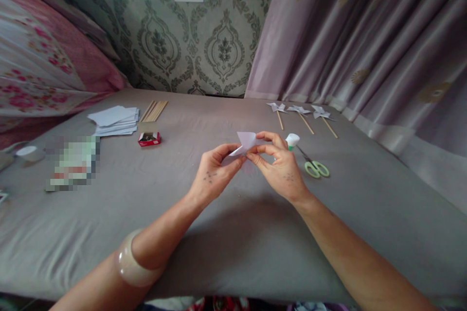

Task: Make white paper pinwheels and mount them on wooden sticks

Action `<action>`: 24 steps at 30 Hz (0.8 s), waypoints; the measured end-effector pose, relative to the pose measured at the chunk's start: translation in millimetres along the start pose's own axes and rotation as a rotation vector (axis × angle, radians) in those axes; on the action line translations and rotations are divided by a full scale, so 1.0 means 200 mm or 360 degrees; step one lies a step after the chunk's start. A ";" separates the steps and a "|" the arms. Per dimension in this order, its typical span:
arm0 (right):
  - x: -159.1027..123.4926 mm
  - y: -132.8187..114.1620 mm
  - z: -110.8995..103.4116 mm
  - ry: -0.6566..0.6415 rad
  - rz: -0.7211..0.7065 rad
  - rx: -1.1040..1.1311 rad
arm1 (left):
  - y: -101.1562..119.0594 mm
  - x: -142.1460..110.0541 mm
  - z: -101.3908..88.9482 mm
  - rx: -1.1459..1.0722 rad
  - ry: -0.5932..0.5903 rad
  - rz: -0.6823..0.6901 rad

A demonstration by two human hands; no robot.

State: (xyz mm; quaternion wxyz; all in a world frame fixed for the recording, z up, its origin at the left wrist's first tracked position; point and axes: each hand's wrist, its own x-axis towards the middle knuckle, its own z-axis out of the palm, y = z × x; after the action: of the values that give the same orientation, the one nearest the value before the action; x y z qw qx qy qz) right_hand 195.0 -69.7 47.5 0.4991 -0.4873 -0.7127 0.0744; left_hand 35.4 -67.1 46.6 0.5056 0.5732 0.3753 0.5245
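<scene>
Above the middle of the cloth-covered surface, both hands hold one folded white paper pinwheel [247, 141]. My left hand [216, 170] pinches its left side between thumb and fingers. From the right, my right hand [279, 165] grips the lower right part, thumb and fingertips meeting near the paper's centre. The fingers hide part of the folds. Just beyond my right hand is a white glue bottle [292, 140] with some green on it, partly covered by the hand. Scissors [316, 169] with light green handles lie to its right.
Three finished pinwheels on sticks [299, 111] lie at the back right. Toward the back left are stacked white paper sheets [116, 120], several wooden sticks [155, 111] and a small red box [149, 139]. A blurred packet [75, 163] and a white roll [29, 153] sit farther left.
</scene>
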 end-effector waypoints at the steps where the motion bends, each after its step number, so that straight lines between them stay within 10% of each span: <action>1: 0.00 0.00 0.00 -0.0006 0.0012 0.0016 | 0.00 0.00 0.00 0.0000 0.0002 -0.0004; 24: 0.00 0.06 0.03 0.0045 0.0119 0.0221 | -0.02 0.03 -0.03 0.0181 -0.0088 0.0014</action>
State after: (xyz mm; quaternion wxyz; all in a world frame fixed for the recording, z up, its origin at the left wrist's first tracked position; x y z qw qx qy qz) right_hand 196.9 -60.9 37.2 0.5386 -0.4787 -0.6800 0.1352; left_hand 31.6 -60.5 43.7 0.4801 0.6169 0.3876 0.4885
